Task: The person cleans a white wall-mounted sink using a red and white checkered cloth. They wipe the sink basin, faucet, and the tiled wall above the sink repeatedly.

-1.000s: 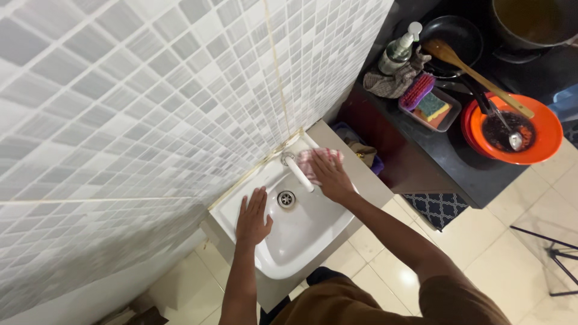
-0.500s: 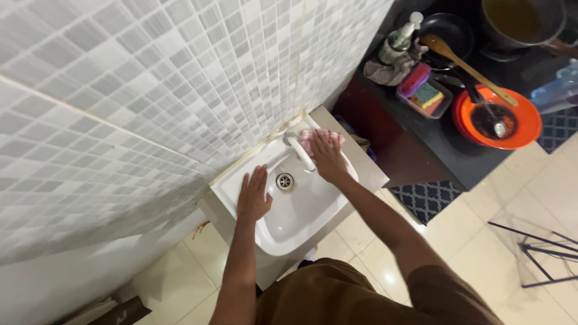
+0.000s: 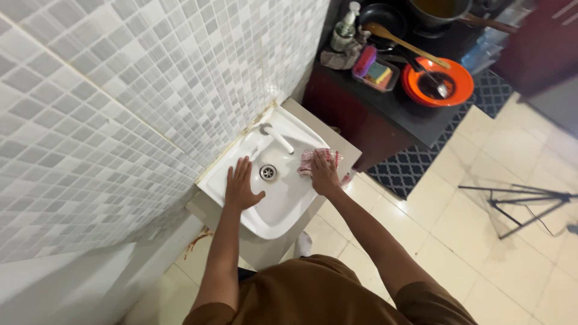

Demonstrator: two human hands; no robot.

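a wall of small grey and white mosaic tiles (image 3: 120, 78) fills the left of our view, with pale cream floor tiles (image 3: 481, 229) on the right. against the wall sits a white ceramic wash basin (image 3: 274, 219), its white tap spout (image 3: 278, 139) reaching over the metal drain (image 3: 268, 173). farther off stands a dark counter (image 3: 385, 105) carrying a round orange plastic bowl (image 3: 442, 96) with a wooden spoon (image 3: 400, 41) laid across it, and a tray of a pink brush and sponges (image 3: 374, 73).

our left hand (image 3: 239, 188) lies flat on the basin's left rim, fingers spread, the arm straight; we judge it braces us as we lean in. our right hand (image 3: 324, 176) presses down on a red and white checked cloth (image 3: 319, 159) at the basin's right edge, just right of the spout. the palm covers the cloth's near part, fingers together and flat rather than pinching, which suits wiping. the right arm runs in at a slant from our brown-sleeved shoulder.
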